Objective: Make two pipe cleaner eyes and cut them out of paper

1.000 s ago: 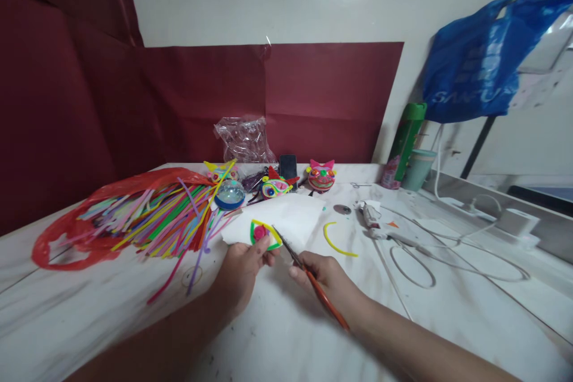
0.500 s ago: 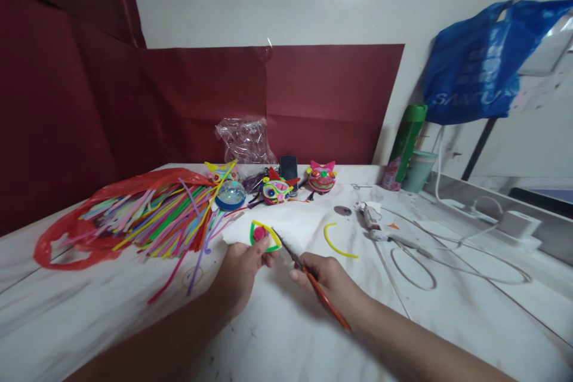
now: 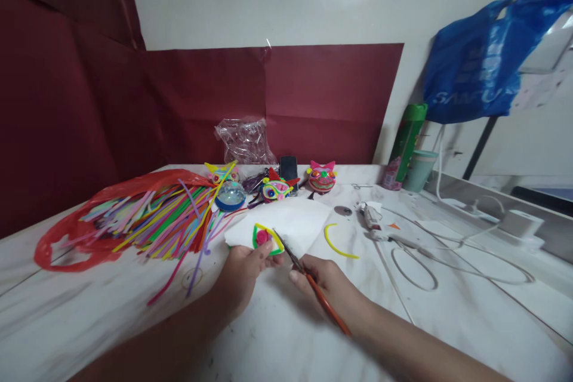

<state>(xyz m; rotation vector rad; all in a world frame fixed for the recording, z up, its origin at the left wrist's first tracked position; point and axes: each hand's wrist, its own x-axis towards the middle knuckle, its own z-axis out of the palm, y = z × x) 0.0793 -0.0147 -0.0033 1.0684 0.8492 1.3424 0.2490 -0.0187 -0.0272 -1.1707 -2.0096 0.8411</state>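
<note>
My left hand (image 3: 246, 271) pinches a white sheet of paper (image 3: 299, 218) at its lower edge. On the paper, beside my thumb, is an eye-like shape (image 3: 276, 241) outlined in yellow and green around a pink-red coil (image 3: 262, 237). Closed around orange-handled scissors (image 3: 329, 305), my right hand (image 3: 324, 277) holds the dark blades up against the right side of the outlined shape. A curved yellow strip (image 3: 335, 244) lies on the table to the right of the paper.
Colourful strips (image 3: 174, 221) spill from a red bag (image 3: 58, 250) at the left. Behind the paper are a round blue-rimmed container (image 3: 230, 196), decorated heads (image 3: 322, 178) and a phone (image 3: 289, 167). White cables (image 3: 412, 245), a cup (image 3: 419, 172) and a green can (image 3: 405, 146) are at right.
The white paper now spreads wider, its far part reaching right behind the scissors. The outlined shape and my left hand have shifted slightly right. The scissors have barely moved.
</note>
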